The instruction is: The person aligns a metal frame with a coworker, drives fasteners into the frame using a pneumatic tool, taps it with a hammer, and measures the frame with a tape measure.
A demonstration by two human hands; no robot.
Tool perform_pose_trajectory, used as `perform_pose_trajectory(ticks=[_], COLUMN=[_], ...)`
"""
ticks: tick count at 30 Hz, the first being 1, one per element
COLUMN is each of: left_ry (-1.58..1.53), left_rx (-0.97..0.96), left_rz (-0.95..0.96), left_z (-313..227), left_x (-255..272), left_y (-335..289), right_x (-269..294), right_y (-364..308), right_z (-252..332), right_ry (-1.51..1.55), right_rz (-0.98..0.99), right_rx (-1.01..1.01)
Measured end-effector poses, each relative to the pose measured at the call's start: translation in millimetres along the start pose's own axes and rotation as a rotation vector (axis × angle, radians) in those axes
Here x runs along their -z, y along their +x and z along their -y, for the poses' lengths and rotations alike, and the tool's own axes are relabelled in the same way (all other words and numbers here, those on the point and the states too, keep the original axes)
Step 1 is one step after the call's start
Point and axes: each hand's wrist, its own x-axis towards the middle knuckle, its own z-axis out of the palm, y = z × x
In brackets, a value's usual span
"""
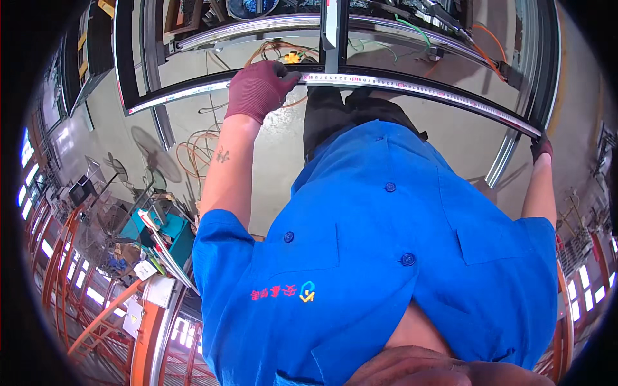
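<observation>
A white tape measure [386, 84] is stretched along the near bar of a dark metal frame [444, 87]. My left hand [257, 90], in a maroon glove with dark fingertips, is closed at the tape's left end, thumb and forefinger pinched together against the bar. Far to the right, my right hand [542, 147], gloved too, is closed at the tape's other end by the frame's corner; most of its fingers are hidden. No tape case shows. An upright bar [332, 38] meets the near bar just right of my left hand.
Silvery rails [251, 29] run beneath the frame. An orange hose [196, 154] lies coiled on the floor, and a yellow object [293, 58] sits beyond my left hand. Pedestal fans [154, 154] and a teal box [170, 235] stand to the left.
</observation>
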Motion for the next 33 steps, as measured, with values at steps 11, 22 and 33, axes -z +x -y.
perform_pose_trajectory(ticks=[11, 22, 33], left_ry=[0.015, -0.538, -0.957], left_rx=[-0.017, -0.276, -0.371], left_rz=[-0.041, 0.215, 0.022], left_z=[4, -15, 4], left_x=[-4, -30, -90], left_y=[-1, -68, -83], right_x=[-9, -18, -225], right_y=[6, -76, -441], right_z=[0, 69, 156], right_ry=[0.020, 0.081, 0.063], right_rz=[0.010, -0.043, -0.212], right_rx=[-0.031, 0.401, 1.692])
